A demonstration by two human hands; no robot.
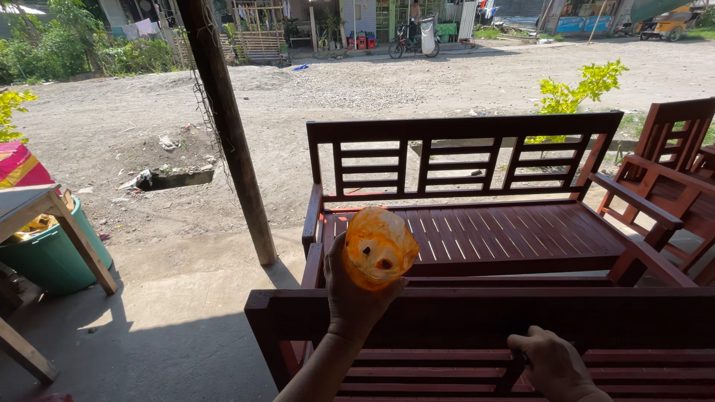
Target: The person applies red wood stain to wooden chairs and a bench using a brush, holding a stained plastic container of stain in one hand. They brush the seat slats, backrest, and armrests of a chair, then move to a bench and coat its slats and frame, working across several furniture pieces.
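Head view: crumpled orange pad (378, 247), seemingly stained, holed.

- Open-fronted furniture workshop: freshly stained red-brown slatted wooden bench (477, 201), a matching chair (666, 179) just beside it
- Rough wooden post (227, 126) left of the bench
- Dirt road (417, 82) beyond the bench

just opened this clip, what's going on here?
A person stands behind a reddish-brown wooden bench. Their left hand holds up a crumpled orange translucent bag or cloth; their right hand grips a slat of the bench's backrest. A second bench and a matching chair stand ahead in the sun, beside a wooden post, with a dirt yard beyond.
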